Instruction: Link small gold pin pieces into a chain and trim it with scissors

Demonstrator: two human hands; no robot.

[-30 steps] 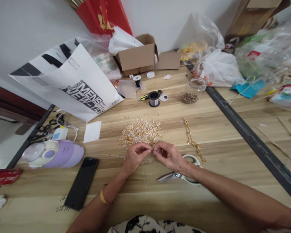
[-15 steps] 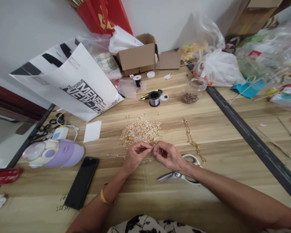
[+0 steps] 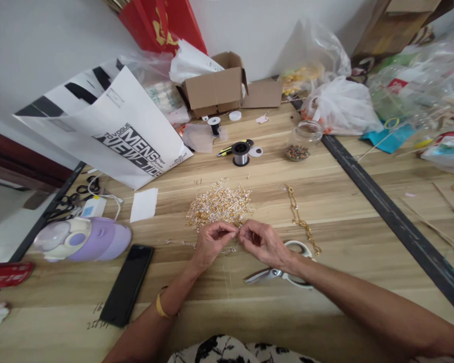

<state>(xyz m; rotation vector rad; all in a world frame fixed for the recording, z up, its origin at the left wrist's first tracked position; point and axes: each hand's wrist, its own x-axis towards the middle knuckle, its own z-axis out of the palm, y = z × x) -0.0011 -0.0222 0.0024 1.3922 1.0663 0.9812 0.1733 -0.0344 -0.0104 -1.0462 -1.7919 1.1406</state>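
My left hand (image 3: 214, 242) and my right hand (image 3: 264, 243) meet fingertip to fingertip at the near edge of a pile of small gold and clear beaded pieces (image 3: 219, 202). Both are closed in a pinch. What lies between the fingertips is too small to make out. A thin beaded strand (image 3: 179, 243) runs on the table beside and partly behind my left hand. Under my right wrist lie scissors (image 3: 263, 275) with white handles, partly covered by the forearm. A gold chain (image 3: 298, 217) rests to the right of my right hand.
Beyond the pile stand a wire spool (image 3: 241, 154) and a glass jar (image 3: 303, 140) of beads. A black phone (image 3: 127, 285) and a purple bottle (image 3: 98, 238) lie at left. A white paper bag (image 3: 117, 131), a cardboard box (image 3: 214, 91) and a white plastic bag (image 3: 344, 106) line the back.
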